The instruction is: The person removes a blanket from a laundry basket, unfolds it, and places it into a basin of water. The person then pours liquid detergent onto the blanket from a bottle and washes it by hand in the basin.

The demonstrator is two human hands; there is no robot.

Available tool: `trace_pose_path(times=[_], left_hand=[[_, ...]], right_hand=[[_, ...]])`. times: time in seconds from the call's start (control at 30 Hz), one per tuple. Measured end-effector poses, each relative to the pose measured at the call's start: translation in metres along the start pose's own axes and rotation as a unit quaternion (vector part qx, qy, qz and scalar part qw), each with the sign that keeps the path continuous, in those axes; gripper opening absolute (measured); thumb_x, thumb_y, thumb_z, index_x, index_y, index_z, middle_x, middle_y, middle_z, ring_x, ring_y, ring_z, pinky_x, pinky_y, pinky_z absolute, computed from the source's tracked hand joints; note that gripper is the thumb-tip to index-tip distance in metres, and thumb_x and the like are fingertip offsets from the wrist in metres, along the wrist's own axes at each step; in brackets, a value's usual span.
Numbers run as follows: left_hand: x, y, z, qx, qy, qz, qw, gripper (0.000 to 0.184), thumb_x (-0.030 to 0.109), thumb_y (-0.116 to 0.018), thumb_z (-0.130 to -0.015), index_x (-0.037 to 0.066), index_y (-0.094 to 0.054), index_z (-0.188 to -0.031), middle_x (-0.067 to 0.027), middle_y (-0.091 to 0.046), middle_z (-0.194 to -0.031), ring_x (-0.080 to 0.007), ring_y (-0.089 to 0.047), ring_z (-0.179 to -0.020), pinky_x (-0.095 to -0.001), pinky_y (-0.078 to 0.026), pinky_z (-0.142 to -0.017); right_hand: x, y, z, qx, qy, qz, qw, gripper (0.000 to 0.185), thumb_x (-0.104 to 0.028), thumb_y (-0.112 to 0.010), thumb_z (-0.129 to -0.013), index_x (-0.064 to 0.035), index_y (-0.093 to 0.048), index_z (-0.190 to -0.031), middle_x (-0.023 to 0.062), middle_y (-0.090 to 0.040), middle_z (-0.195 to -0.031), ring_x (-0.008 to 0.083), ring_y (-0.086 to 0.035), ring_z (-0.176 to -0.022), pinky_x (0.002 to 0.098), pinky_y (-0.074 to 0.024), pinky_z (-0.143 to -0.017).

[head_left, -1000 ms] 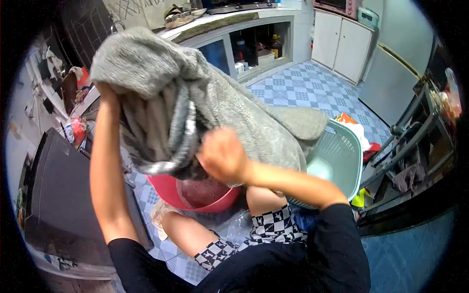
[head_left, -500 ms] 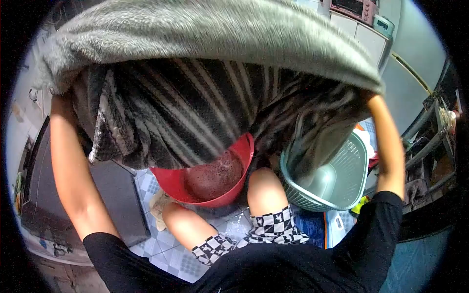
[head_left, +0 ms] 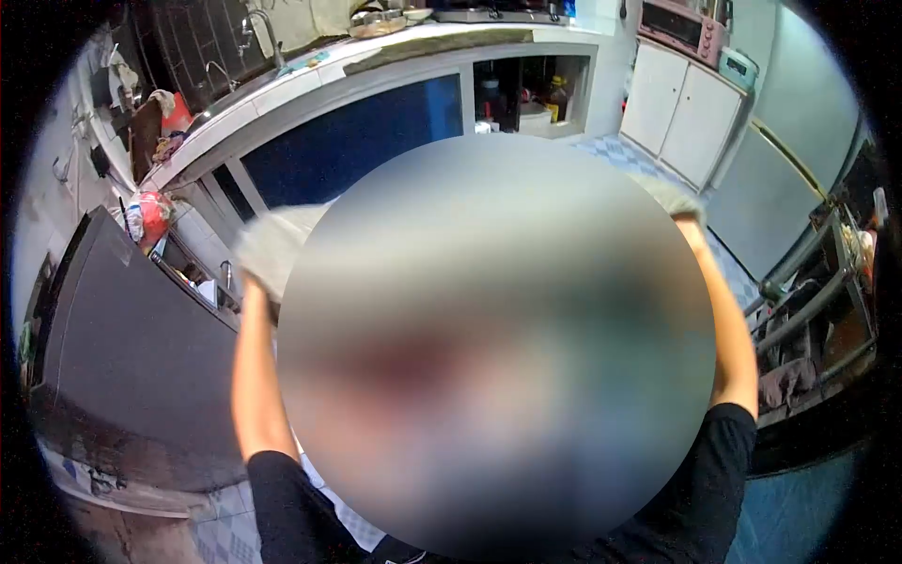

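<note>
A grey fleecy blanket [head_left: 274,246] is held up by its two sides in front of me. At its left end my left hand [head_left: 254,282] grips it, with the fingers covered by the cloth. On the right, my right hand [head_left: 691,224] holds the other end, its fingers also under the fabric. Both arms are raised and wide apart. A large round blur hides the middle of the view, including most of the blanket and whatever lies below it.
A tiled counter [head_left: 282,86] with a tap [head_left: 272,42] runs along the back. Dark furniture [head_left: 141,348] stands at the left. White cabinets [head_left: 672,113], a fridge [head_left: 775,193] and a cluttered metal rack [head_left: 817,310] are on the right.
The blanket has dropped from the top of the view, uncovering the counter. My hands have come down and my left hand has moved inward. The blur now covers the pink basin and green basket.
</note>
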State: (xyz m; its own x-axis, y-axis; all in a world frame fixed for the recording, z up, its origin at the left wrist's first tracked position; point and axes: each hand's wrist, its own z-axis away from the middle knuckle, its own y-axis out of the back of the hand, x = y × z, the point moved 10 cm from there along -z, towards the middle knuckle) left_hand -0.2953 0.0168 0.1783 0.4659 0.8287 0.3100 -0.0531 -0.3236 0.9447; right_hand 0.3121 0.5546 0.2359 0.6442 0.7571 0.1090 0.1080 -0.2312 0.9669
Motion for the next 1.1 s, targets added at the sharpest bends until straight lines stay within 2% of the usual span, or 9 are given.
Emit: trace_pose_path(times=[0.1,0.2,0.27,0.47,0.57,0.67,0.83,0.97,1.1], left_hand=[[0.013,-0.063,0.027,-0.034,0.003,0.000,0.999,0.047,0.034,-0.053,-0.079,0.014,-0.045,-0.121,-0.0216,-0.031,-0.132,-0.0413,-0.029,-0.121,-0.0495,-0.032,-0.095],[0.051,-0.121,0.085,-0.129,-0.001,-0.053,0.990,0.059,0.018,-0.059,-0.069,0.018,-0.041,-0.126,-0.0182,-0.003,-0.143,-0.0483,-0.004,-0.127,-0.0666,-0.015,-0.095],[0.063,-0.166,0.109,-0.219,-0.027,-0.124,0.968,0.066,0.011,-0.061,-0.062,0.022,-0.044,-0.124,-0.0167,-0.001,-0.143,-0.0500,-0.001,-0.127,-0.0687,-0.014,-0.093],[0.066,-0.257,0.146,-0.397,-0.009,-0.070,0.915,0.077,0.008,-0.058,-0.067,0.028,-0.027,-0.135,-0.0062,0.008,-0.145,-0.0462,0.004,-0.128,-0.0696,-0.014,-0.093],[0.047,-0.287,0.146,-0.435,0.035,-0.003,0.900,0.085,0.003,-0.055,-0.066,0.037,-0.019,-0.135,0.0014,0.012,-0.145,-0.0408,0.003,-0.130,-0.0676,-0.013,-0.095],[0.031,-0.300,0.143,-0.441,0.070,0.038,0.894,0.088,0.001,-0.056,-0.065,0.038,-0.019,-0.135,0.0036,0.012,-0.144,-0.0401,0.003,-0.131,-0.0669,-0.014,-0.095],[0.029,-0.335,0.122,-0.358,0.119,0.032,0.926,0.043,0.032,-0.041,-0.086,0.032,-0.036,-0.128,0.0003,-0.008,-0.145,-0.0386,-0.004,-0.131,-0.0729,-0.006,-0.090],[0.033,-0.370,0.114,-0.357,0.116,-0.018,0.927,0.038,0.036,-0.034,-0.089,0.032,-0.041,-0.126,0.0009,-0.012,-0.144,-0.0369,-0.005,-0.131,-0.0719,-0.001,-0.091],[0.033,-0.406,0.100,-0.374,0.125,-0.028,0.919,0.037,0.032,-0.038,-0.088,0.032,-0.042,-0.125,0.0011,-0.015,-0.143,-0.0331,-0.008,-0.131,-0.0723,-0.007,-0.090]], right_hand=[[-0.117,-0.013,0.044,-0.062,0.151,0.237,0.958,0.039,-0.017,-0.054,-0.071,-0.0099,-0.056,-0.109,0.0146,-0.051,-0.118,0.0278,-0.046,-0.112,0.0341,-0.0348,-0.096],[-0.143,-0.064,0.077,-0.108,0.087,0.073,0.988,0.027,-0.013,-0.062,-0.059,-0.0099,-0.061,-0.086,0.0153,-0.060,-0.088,0.0322,-0.058,-0.083,0.0429,-0.0468,-0.069],[-0.180,-0.062,0.106,-0.194,0.045,0.011,0.980,0.033,-0.021,-0.063,-0.065,-0.0080,-0.059,-0.094,0.0168,-0.060,-0.090,0.0329,-0.058,-0.085,0.0425,-0.0463,-0.072],[-0.204,-0.072,0.159,-0.029,0.017,-0.340,0.940,0.018,-0.017,-0.063,-0.074,-0.0017,-0.063,-0.084,0.0113,-0.063,-0.083,0.0248,-0.061,-0.074,0.0306,-0.0470,-0.069],[-0.162,-0.127,0.175,-0.038,-0.258,-0.575,0.776,0.017,-0.015,-0.056,-0.083,0.0014,-0.058,-0.081,0.0022,-0.057,-0.070,0.0111,-0.052,-0.058,0.0229,-0.0413,-0.051],[-0.153,-0.160,0.175,-0.034,-0.277,-0.690,0.668,0.015,-0.014,-0.054,-0.085,-0.0013,-0.053,-0.078,0.0025,-0.051,-0.064,0.0096,-0.046,-0.053,0.0219,-0.0358,-0.045],[-0.185,-0.177,0.162,-0.081,-0.299,-0.622,0.719,0.018,-0.015,-0.055,-0.085,0.0028,-0.058,-0.084,0.0040,-0.057,-0.069,0.0087,-0.051,-0.056,0.0221,-0.0415,-0.049],[-0.197,-0.184,0.141,-0.084,-0.216,-0.469,0.852,0.016,-0.012,-0.056,-0.079,0.0039,-0.057,-0.080,0.0087,-0.060,-0.069,0.0128,-0.053,-0.060,0.0267,-0.0425,-0.058],[-0.192,-0.194,0.131,-0.090,-0.257,-0.461,0.845,0.021,-0.008,-0.056,-0.075,0.0048,-0.057,-0.092,0.0131,-0.062,-0.077,0.0165,-0.057,-0.071,0.0292,-0.0439,-0.065]])
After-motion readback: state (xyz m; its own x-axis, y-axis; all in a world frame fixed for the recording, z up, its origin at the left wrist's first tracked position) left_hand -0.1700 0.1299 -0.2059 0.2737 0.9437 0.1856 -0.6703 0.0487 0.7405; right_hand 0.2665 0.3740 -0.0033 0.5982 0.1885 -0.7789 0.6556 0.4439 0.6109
